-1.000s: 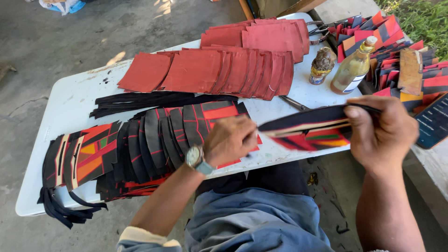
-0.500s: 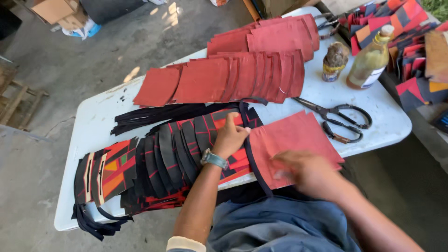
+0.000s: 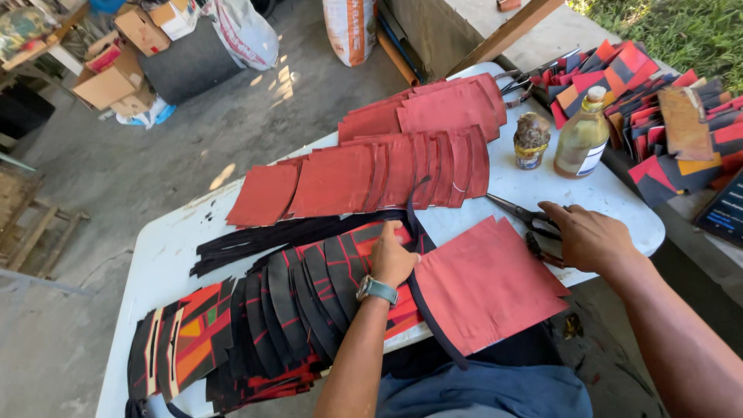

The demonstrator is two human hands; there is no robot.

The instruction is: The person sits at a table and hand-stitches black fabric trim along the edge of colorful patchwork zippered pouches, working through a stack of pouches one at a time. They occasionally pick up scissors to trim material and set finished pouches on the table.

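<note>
My left hand [image 3: 392,262], a watch on its wrist, rests with curled fingers on a fanned row of black, red and orange patterned pieces [image 3: 263,321] at the table's near edge. Beside it lies a red rectangular piece with a dark edge [image 3: 486,283], partly hanging over the table edge. My right hand [image 3: 586,234] lies palm down over the handles of black scissors [image 3: 520,212], just right of the red piece. Whether its fingers grip the scissors cannot be told.
A white table [image 3: 166,251] carries overlapping red sheets [image 3: 371,174], black strips [image 3: 271,236], a small jar [image 3: 531,141] and a bottle of yellowish liquid [image 3: 582,139]. More patterned pieces [image 3: 665,116] pile at the right. Cardboard boxes [image 3: 116,73] stand on the concrete floor.
The patterned piece my right hand held has been laid flat, red side up, on the table. My right hand has moved off it to the scissors. My left hand has stayed put.
</note>
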